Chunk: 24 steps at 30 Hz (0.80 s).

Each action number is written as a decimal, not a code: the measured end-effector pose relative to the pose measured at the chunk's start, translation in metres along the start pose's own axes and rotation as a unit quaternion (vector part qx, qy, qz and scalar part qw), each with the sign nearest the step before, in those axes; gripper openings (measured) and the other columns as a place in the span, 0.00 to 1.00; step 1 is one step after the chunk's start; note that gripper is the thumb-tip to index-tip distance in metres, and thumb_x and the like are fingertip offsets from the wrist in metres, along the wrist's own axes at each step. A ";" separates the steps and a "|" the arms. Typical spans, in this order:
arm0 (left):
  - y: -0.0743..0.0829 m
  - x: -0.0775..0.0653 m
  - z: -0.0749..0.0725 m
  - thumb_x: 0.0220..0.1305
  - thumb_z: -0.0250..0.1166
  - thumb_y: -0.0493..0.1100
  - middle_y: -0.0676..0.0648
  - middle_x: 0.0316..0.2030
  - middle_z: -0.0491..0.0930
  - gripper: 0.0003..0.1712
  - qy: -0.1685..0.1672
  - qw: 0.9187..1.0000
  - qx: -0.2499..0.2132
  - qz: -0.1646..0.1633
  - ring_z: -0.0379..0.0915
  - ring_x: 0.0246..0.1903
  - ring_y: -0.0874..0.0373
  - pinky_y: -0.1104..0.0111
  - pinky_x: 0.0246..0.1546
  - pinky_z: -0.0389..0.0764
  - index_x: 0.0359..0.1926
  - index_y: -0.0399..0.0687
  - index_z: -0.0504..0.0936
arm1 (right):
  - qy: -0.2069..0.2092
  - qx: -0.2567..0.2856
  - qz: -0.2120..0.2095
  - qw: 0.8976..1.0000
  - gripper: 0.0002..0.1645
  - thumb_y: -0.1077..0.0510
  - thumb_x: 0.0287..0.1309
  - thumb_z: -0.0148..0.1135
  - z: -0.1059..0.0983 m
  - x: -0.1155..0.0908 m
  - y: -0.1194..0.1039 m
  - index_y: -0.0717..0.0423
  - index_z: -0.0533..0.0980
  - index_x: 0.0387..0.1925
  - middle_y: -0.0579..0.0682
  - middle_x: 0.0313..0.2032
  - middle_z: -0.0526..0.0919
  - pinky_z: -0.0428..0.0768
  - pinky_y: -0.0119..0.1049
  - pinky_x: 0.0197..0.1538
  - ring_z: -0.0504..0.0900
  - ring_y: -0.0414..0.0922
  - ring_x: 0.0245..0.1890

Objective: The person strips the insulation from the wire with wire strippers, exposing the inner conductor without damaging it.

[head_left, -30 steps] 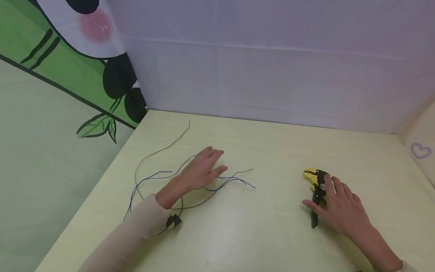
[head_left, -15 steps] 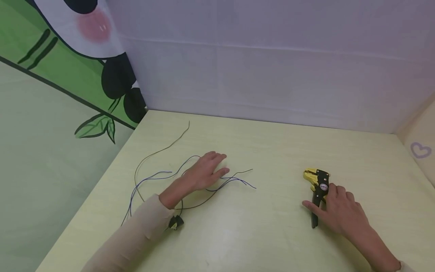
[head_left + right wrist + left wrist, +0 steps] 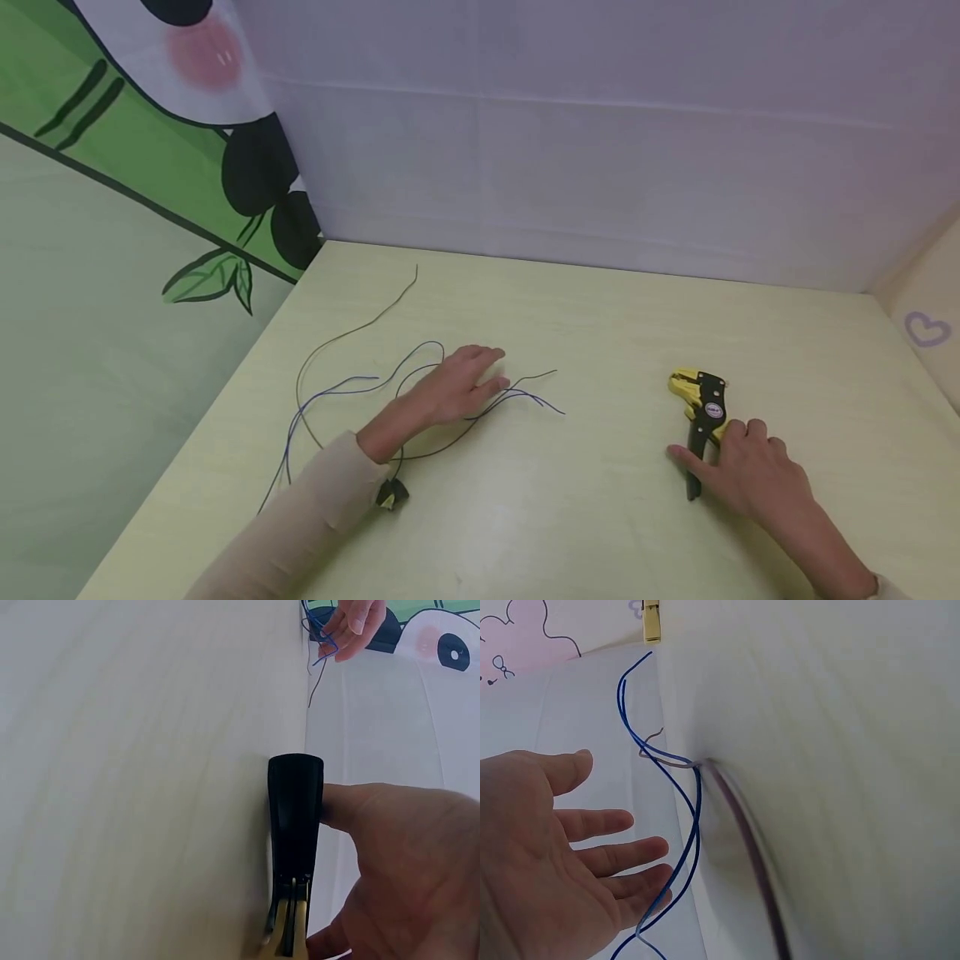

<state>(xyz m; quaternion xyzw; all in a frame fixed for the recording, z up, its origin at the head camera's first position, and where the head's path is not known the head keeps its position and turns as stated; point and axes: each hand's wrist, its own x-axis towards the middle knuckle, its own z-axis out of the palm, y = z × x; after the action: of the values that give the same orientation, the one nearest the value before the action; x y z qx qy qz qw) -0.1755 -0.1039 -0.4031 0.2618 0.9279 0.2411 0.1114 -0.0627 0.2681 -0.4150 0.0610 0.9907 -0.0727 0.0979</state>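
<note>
A yellow and black wire stripper [image 3: 708, 410] lies at the right of the table. My right hand [image 3: 765, 475] is over its handle, thumb stretched across to the left side and bent fingers at the right beside the yellow lever. In the right wrist view a gap shows between palm and black handle [image 3: 295, 814]. My left hand [image 3: 453, 387] hovers above the blue wires [image 3: 330, 392] with spread, relaxed fingers and nothing held. The left wrist view shows its palm [image 3: 547, 855] facing the blue wires [image 3: 694, 825]. A brown wire [image 3: 442, 451] runs under that hand.
A small black and yellow piece [image 3: 392, 495] sits beside the left sleeve [image 3: 322, 500], partly covered by it. Another thin dark wire [image 3: 330, 340] curves toward the table's back left. A pale cloth [image 3: 570, 167] hangs behind the table [image 3: 600, 333].
My left hand has drifted a little right and toward me over the wires. My right fingers have slid back off the stripper's head to its handle and bent more. The stripper stays put.
</note>
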 end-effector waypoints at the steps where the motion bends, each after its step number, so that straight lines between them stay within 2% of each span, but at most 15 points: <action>1: 0.000 0.000 0.001 0.76 0.52 0.53 0.37 0.71 0.67 0.31 -0.003 1.000 -0.005 0.001 0.59 0.74 0.43 0.48 0.72 0.65 0.72 0.44 0.66 | -0.004 0.000 0.000 1.000 0.56 0.18 0.56 0.50 0.000 0.001 0.000 0.74 0.67 0.33 0.65 0.31 0.67 0.68 0.43 0.22 0.67 0.54 0.26; 5: -0.001 0.001 0.003 0.76 0.53 0.52 0.39 0.70 0.68 0.30 -0.014 1.000 -0.024 0.010 0.59 0.74 0.43 0.49 0.73 0.63 0.72 0.43 0.67 | -0.014 0.002 0.001 1.000 0.55 0.19 0.56 0.51 -0.001 0.002 0.000 0.74 0.67 0.34 0.66 0.32 0.68 0.69 0.43 0.22 0.68 0.54 0.25; 11: -0.002 0.006 0.006 0.76 0.53 0.51 0.41 0.68 0.72 0.28 -0.026 0.999 -0.025 0.028 0.62 0.73 0.44 0.51 0.73 0.64 0.69 0.41 0.69 | -0.026 0.009 0.007 1.000 0.53 0.22 0.58 0.53 -0.001 0.003 0.000 0.76 0.66 0.37 0.66 0.33 0.67 0.68 0.40 0.22 0.69 0.51 0.23; 17: -0.003 0.017 0.012 0.76 0.53 0.50 0.41 0.65 0.75 0.26 -0.034 0.998 -0.031 0.048 0.65 0.70 0.44 0.52 0.71 0.65 0.67 0.40 0.72 | -0.030 0.010 0.008 0.999 0.52 0.25 0.59 0.55 -0.002 0.005 0.000 0.78 0.65 0.38 0.67 0.33 0.67 0.68 0.39 0.22 0.69 0.51 0.23; 24: 0.003 0.030 0.017 0.76 0.52 0.46 0.39 0.61 0.79 0.22 -0.032 0.995 -0.045 0.085 0.69 0.65 0.43 0.52 0.69 0.67 0.61 0.36 0.76 | -0.028 0.014 0.004 0.999 0.52 0.25 0.59 0.55 -0.002 0.007 0.002 0.78 0.65 0.38 0.68 0.34 0.67 0.67 0.38 0.23 0.69 0.50 0.23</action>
<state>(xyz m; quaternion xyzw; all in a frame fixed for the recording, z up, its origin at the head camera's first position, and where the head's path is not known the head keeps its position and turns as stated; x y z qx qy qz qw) -0.1936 -0.0787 -0.4180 0.3419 0.8864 0.2829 0.1316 -0.0697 0.2706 -0.4148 0.0645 0.9861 -0.0875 0.1255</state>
